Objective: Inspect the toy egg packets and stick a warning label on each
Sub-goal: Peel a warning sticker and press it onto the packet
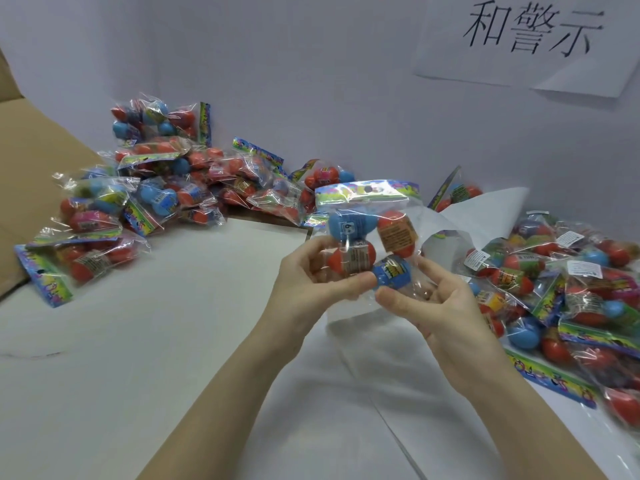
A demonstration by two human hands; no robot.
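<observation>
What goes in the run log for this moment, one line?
phase: inspect | held: packet | left hand: gripping packet | right hand: gripping packet | label on held packet: none visible | labelled pile: right

Glossy clear plastic packet (367,237) holds smooth plastic eggs (346,226).

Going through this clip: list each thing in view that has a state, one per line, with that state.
Held packet: sealed, upright, off the table, no white label visible.
Left hand: gripping the packet's lower left.
Right hand: gripping the packet's lower right.
Left pile: heaped, no white labels visible.
Right pile: heaped, several with white labels.
Wall sign: lower corner curling off.
</observation>
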